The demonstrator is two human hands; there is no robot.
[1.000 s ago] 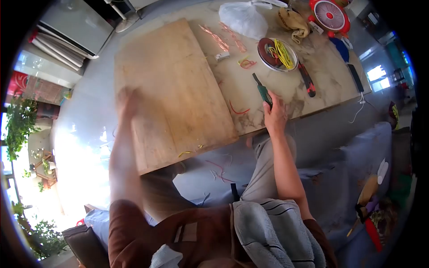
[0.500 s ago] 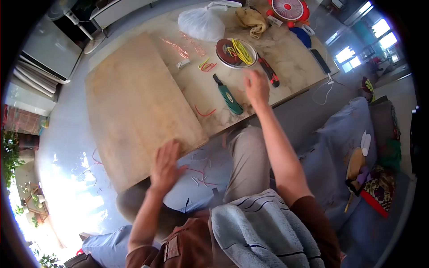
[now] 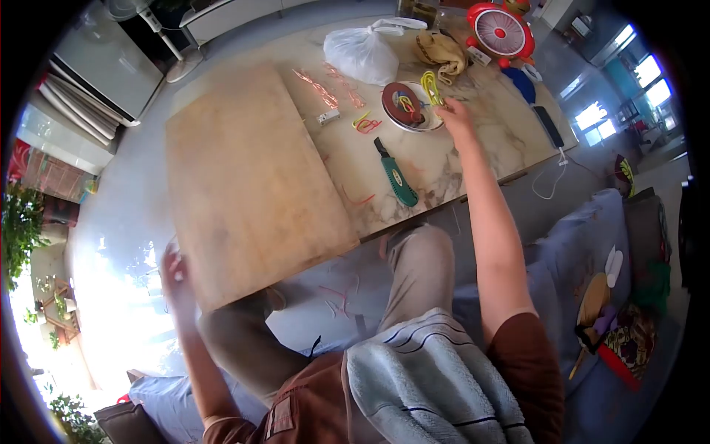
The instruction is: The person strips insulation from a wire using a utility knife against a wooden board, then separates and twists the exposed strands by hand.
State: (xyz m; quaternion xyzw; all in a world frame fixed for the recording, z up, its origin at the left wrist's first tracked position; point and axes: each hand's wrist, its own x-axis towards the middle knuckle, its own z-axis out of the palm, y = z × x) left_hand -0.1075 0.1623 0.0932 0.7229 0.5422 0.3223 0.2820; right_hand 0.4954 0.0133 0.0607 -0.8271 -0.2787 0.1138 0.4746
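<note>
My right hand (image 3: 455, 117) is closed on a coil of yellow wire (image 3: 431, 89), lifted at the right rim of a round white dish (image 3: 436, 122). In the dish lies a dark red disc (image 3: 390, 103) with coloured wire on it. My left hand (image 3: 174, 272) is blurred by motion beside the lower left edge of the wooden board (image 3: 244, 177); its fingers are unclear. A green utility knife (image 3: 399, 181) lies on the marble table (image 3: 451, 177), with a red wire piece (image 3: 359, 198) left of it.
Copper strands (image 3: 318, 89), a white plastic bag (image 3: 362, 55), a tan cloth (image 3: 441, 55), a red fan (image 3: 501, 32) and a phone-like device (image 3: 549, 126) with a white cable are on the table. Wire scraps (image 3: 336, 300) lie on the floor below its front edge.
The green knife has left my right hand and lies on the table. That hand has taken the yellow wire. My left hand has moved off the board's front edge to its left side.
</note>
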